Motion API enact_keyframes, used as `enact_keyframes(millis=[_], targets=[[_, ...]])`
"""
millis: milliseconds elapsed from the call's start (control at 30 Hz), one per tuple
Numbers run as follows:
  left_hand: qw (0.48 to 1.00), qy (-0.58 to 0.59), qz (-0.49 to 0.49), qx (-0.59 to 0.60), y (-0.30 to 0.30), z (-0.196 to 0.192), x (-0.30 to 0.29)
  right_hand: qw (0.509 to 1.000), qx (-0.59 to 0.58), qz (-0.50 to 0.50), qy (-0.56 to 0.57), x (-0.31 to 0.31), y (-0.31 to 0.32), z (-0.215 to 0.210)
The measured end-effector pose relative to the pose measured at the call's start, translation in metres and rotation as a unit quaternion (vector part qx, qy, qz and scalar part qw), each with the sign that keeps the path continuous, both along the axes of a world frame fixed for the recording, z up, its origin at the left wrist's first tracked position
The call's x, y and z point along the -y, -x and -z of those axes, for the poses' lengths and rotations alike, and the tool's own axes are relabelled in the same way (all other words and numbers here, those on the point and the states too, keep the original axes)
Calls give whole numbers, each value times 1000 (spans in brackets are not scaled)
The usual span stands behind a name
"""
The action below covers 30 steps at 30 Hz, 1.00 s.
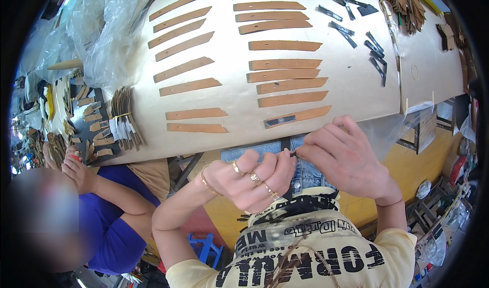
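My left hand, with rings and a bracelet, and my right hand meet just below the table's near edge, over my lap. Their fingertips pinch a small dark piece between them; most of it is hidden by the fingers. On the pale table right above lie rows of tan leather strips. The nearest strip carries a dark metal piece on its left end. More dark metal pieces lie at the far right of the table.
A person in a purple top sits at my left, a hand near a dark tray of small tan pieces. A bundle of tan strips and clear plastic bags sit at the left end. A blue stool stands below.
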<state>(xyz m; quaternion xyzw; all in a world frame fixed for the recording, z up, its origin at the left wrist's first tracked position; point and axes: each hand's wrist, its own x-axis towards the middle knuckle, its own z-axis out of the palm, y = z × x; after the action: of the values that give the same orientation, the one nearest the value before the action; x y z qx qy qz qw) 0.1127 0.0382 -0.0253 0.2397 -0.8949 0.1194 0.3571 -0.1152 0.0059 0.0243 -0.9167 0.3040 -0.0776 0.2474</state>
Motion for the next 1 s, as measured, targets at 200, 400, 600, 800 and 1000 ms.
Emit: enact_keyframes(millis=[200, 400, 600, 800, 1000], targets=[[999, -40, -30, 3, 6, 4, -4, 996, -40, 8, 82, -8, -2, 6], [995, -89, -51, -2, 2, 9, -13, 975, -67, 175, 122, -10, 4, 25], [904, -370, -154, -149, 4, 11, -14, 959, -93, 264, -39, -4, 24, 24], [669, -640, -214, -312, 19, 8, -19, 948, 124, 253, -148, -14, -2, 40], [648, -642, -237, -335, 16, 12, -5, 954, 80, 274, -93, -2, -18, 56]])
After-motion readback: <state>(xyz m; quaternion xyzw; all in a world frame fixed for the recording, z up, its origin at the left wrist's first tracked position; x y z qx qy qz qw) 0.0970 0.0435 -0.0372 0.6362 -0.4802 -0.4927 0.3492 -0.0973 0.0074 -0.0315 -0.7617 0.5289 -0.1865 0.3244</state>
